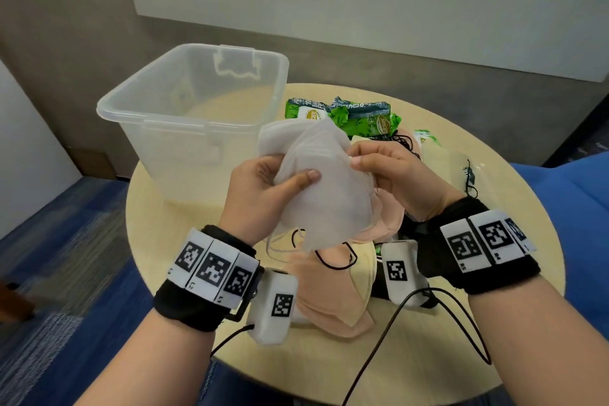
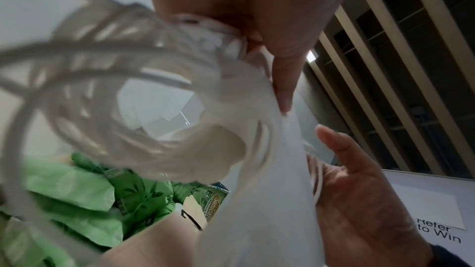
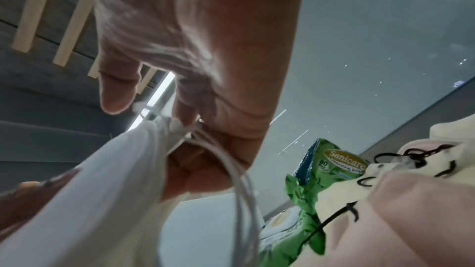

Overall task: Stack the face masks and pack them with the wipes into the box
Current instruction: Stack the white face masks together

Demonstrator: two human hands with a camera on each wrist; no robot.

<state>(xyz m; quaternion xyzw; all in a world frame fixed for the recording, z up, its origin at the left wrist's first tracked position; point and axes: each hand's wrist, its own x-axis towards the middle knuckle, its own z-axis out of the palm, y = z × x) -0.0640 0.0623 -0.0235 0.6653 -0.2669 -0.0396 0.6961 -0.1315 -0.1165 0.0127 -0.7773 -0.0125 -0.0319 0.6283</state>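
While both hands, the left hand [image 1: 260, 188] and right hand [image 1: 392, 171], pinched the white face masks [image 1: 316, 188] above the bench's [image 1: 412, 356] centre, the limp, light fabric seemingly favoured edge holds.

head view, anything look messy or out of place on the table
Yes. The white masks held by the left hand and right hand are fanned out unevenly, the wipes packs lie in a crumpled jumble, and the box holds nothing yet.

Office: whiteboard [image 1: 362, 3], carpet [image 1: 66, 224], round table [image 1: 494, 323].
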